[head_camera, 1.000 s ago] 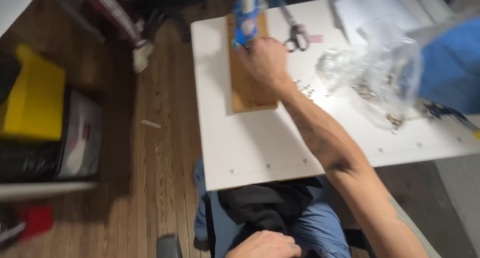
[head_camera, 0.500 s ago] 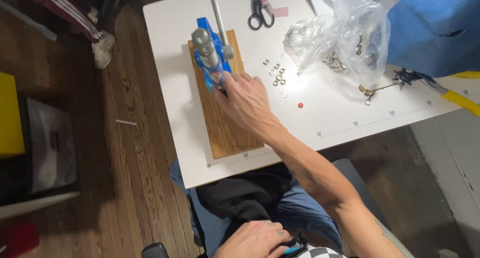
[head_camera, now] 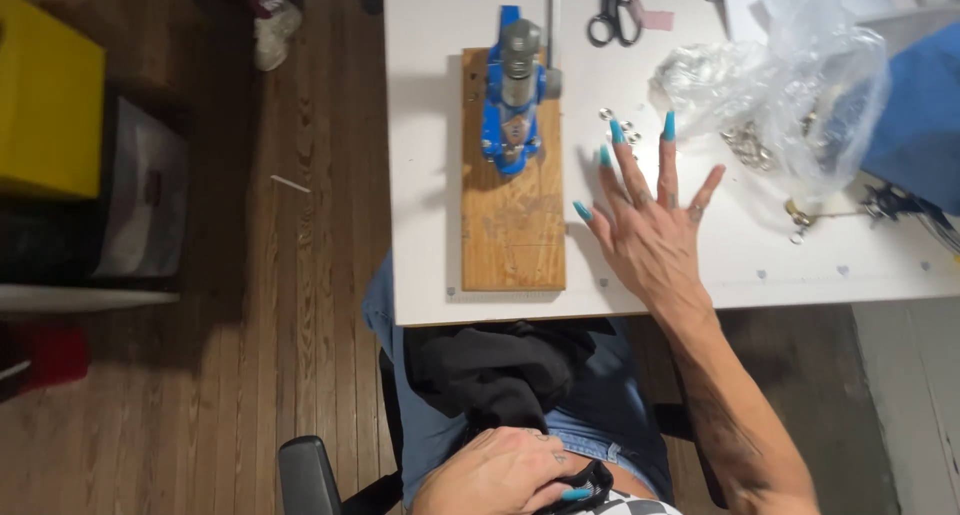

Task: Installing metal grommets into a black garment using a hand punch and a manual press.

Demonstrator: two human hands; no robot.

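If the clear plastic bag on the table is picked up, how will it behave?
The bag looks thin and crumpled, so probably floppy and light itself. Small metal parts show inside, so it would likely sag and may spill. The right hand lies spread beside it.

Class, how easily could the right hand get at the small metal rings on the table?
Probably easily: the right hand is spread flat, fingertips beside the rings, with nothing between them.

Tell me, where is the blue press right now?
The blue press stands on the far end of the wooden board on the white table, left of the right hand and scissors.
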